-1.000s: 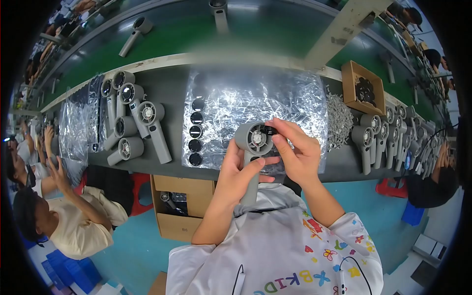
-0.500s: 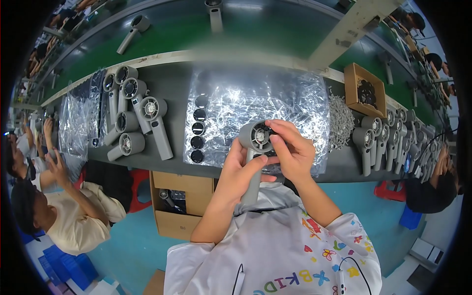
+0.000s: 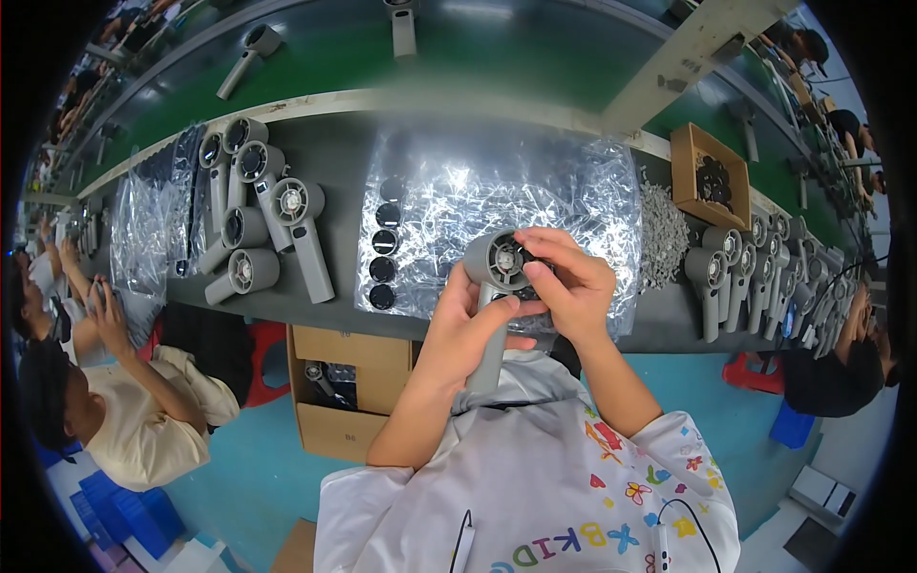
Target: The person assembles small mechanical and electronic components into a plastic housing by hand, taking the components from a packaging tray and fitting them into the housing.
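Note:
A grey handheld fan [image 3: 499, 263] is tilted in front of me, its round head up and its handle slanting down toward my lap. Wrapped round the upper handle, my left hand [image 3: 468, 329] is closed on it. My right hand [image 3: 578, 286] is closed too, thumb and fingertips pinched at the right rim of the fan head. Something dark shows at those fingertips, mostly hidden. Beneath both hands lies a clear plastic sheet [image 3: 449, 181], with a column of black discs [image 3: 385, 242] along its left side.
Several grey fans [image 3: 308, 239] lie at left, and more [image 3: 709, 277] stand at right. Small grey parts [image 3: 662, 234] are heaped beside a carton [image 3: 683, 172] of black pieces. An open carton [image 3: 344, 435] sits below the table's left part. A co-worker [image 3: 143, 420] sits at left.
My hands and the fan keep nearly the same pose, with only a slight shift of the fingers. The view has moved a little. At left, the co-worker's hands have shifted.

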### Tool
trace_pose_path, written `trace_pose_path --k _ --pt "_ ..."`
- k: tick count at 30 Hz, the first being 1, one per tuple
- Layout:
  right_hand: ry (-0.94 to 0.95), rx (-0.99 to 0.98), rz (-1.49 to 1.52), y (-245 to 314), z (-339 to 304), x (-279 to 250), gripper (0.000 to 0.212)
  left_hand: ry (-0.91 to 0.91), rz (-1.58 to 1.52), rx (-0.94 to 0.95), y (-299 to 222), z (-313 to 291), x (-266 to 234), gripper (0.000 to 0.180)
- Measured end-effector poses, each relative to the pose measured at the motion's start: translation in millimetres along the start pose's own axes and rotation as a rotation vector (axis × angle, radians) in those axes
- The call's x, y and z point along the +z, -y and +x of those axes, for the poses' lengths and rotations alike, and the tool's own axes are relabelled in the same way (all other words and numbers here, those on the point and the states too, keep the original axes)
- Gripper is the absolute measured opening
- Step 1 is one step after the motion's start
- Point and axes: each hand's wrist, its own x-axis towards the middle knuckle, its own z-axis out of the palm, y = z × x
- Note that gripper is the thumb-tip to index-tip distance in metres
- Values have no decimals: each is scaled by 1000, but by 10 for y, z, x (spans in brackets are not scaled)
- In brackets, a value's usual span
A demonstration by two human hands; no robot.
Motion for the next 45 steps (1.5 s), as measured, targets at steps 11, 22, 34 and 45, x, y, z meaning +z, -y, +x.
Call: trace_pose_path --k 11,22,34,45 --pt "144 -14 -131 150 116 -87 28 -32 47 28 -5 -10 5 52" --pt "-74 252 246 88 66 7 27 7 24 25 -43 -3 41 56" --pt "-58 241 261 36 36 -6 26 8 44 21 -44 -1 28 58" --pt "16 220 212 59 70 -66 27 -7 57 16 -66 8 37 56"
